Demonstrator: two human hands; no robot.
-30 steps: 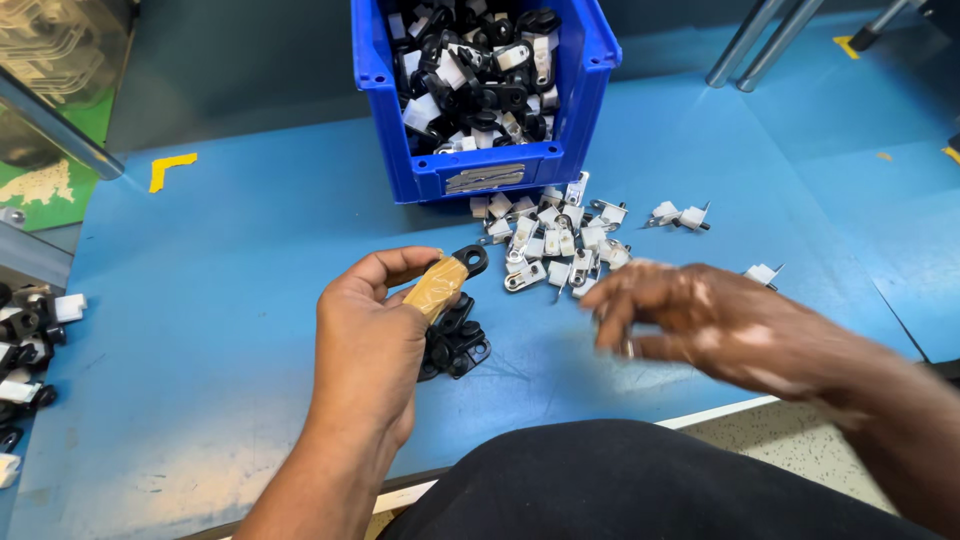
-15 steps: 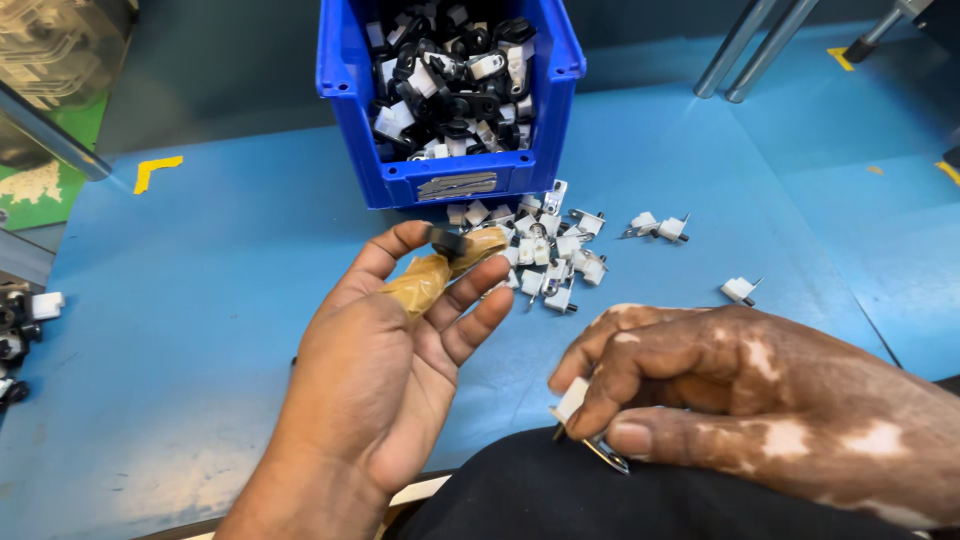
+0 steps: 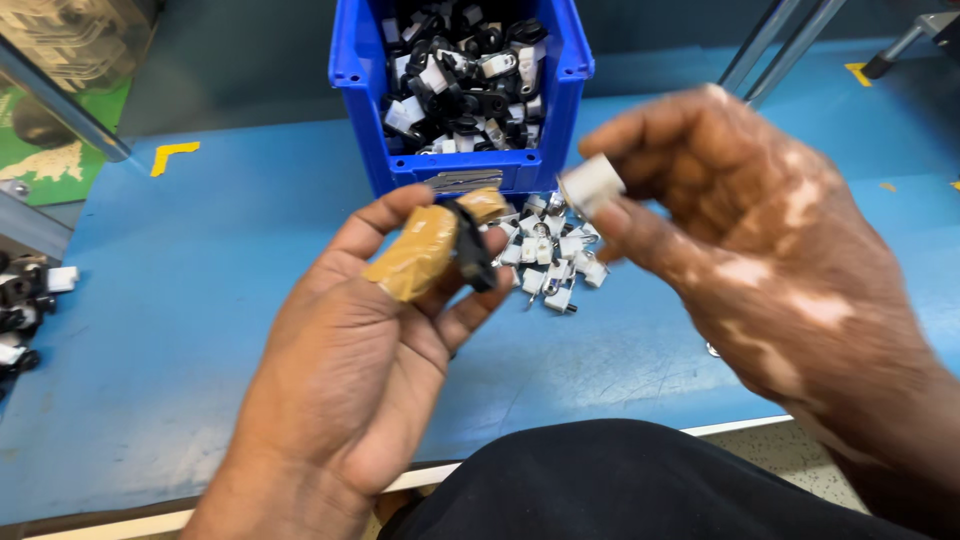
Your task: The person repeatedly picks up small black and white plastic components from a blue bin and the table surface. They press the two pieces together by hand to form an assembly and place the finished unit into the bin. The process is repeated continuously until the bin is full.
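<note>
- Over the near edge of the blue desk (image 3: 180,330), both hands are raised, each clamped on one small part.
- Blue bin (image 3: 460,170) sits at the far edge, mid-desk, full of black and white parts mixed together.
- Left hand (image 3: 350,380), palm up: tan-taped thumb and the fingers are pressed together on a small black clip (image 3: 470,250). Clip sits at the fingertips, above the desk and just in front of the bin.
- Right hand (image 3: 740,230) pinches a small white cap (image 3: 592,185) between thumb and fingertips, just right of the clip and a bit higher; the two parts are apart, not touching.
- Loose pile of white pieces (image 3: 550,255) lies on the desk just in front of the bin, below the two hands.
- More black and white parts (image 3: 25,300) sit at the left edge.
- Doing this step well, my take: hold the clip steady with its open side facing the cap, bring the cap in square rather than angled, and keep the fingertips off the mating faces. The taped thumb probably grips less precisely, so support the clip with the index finger.
- Looks: clip is matte black, narrow and slightly curved, partly hidden by fingers. Cap is white, blocky and blurred, so finer detail can't be told.
</note>
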